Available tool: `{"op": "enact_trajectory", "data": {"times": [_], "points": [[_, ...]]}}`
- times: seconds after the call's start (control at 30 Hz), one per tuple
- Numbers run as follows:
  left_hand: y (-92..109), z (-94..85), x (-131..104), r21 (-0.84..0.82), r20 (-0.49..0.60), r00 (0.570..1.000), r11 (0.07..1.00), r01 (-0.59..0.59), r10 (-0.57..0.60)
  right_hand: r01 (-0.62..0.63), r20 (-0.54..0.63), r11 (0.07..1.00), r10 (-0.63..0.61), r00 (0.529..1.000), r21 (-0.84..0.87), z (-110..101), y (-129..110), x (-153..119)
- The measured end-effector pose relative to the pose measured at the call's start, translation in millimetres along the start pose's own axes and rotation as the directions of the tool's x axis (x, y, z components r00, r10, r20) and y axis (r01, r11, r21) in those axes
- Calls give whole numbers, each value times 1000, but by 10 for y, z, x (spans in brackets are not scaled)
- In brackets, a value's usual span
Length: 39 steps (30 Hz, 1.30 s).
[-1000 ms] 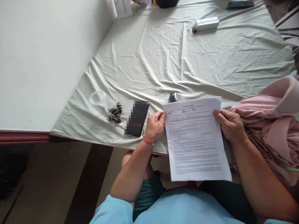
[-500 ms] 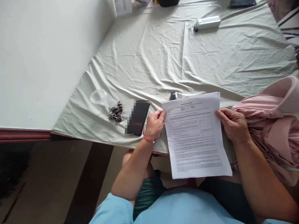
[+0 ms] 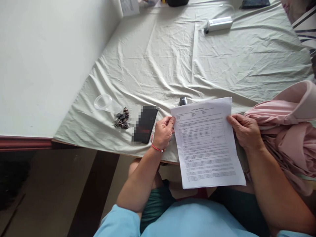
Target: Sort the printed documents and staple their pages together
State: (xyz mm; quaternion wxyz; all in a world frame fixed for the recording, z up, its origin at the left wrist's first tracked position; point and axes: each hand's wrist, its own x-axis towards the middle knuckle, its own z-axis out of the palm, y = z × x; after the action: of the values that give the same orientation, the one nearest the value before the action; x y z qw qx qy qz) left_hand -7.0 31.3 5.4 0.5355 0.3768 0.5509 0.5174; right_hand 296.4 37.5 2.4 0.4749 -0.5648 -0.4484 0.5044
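Between my hands is a stack of printed paper sheets (image 3: 207, 144), held up over the table's front edge, its printed side facing me. My left hand (image 3: 164, 131) pinches the left edge near the top, thumb in front. On the opposite edge my right hand (image 3: 247, 131) grips the sheets at about the same height. A red string bracelet is around my left wrist. Behind the top of the sheets a small dark stapler-like object (image 3: 183, 101) is partly hidden. A black phone (image 3: 146, 126) lies left of my left hand.
On the pale cloth-covered table (image 3: 158, 62) lie a bunch of keys (image 3: 122, 119) and a clear plastic cup (image 3: 103, 102). A pink garment (image 3: 291, 121) is heaped at the right. Farther back lies a silvery bottle-like object (image 3: 219, 23). A white wall (image 3: 49, 65) borders the left side.
Almost nothing differs. The view has shifted very slightly, and both hands keep the same hold on the paper sheets.
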Motion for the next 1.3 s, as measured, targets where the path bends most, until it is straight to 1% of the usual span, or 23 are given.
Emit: {"op": "enact_trajectory", "data": {"times": [0.3, 0.43, 0.67, 0.83, 1.0, 1.13, 1.23, 1.3], "points": [[12, 17, -3, -12, -4, 1000, 1000, -6, 6, -74, 46, 994, 70, 996, 79, -17, -17, -14], [30, 27, -14, -41, 11, 1000, 999, 21, -21, -86, 44, 995, 83, 996, 53, -29, -16, -7], [2, 17, 2, -16, -67, 998, 1000, -19, 18, -124, 73, 992, 122, 990, 25, -65, 14, -4], [-13, -4, -2, 20, -48, 998, 999, -32, 33, -143, 65, 989, 142, 988, 21, -55, -6, -8], [9, -2, -24, 47, -27, 998, 998, -47, 49, -135, 58, 991, 134, 989, 18, -46, -23, -14], [32, 17, -37, 11, -28, 999, 999, -43, 43, -118, 48, 993, 117, 992, 22, -24, -40, -22], [39, 24, -39, -16, -26, 1000, 1000, -14, 14, -77, 16, 997, 76, 997, 23, -1, -49, -25], [35, 19, -36, -3, -5, 1000, 1000, 5, -5, -34, -19, 999, 34, 999, 26, 7, -45, -23]]}}
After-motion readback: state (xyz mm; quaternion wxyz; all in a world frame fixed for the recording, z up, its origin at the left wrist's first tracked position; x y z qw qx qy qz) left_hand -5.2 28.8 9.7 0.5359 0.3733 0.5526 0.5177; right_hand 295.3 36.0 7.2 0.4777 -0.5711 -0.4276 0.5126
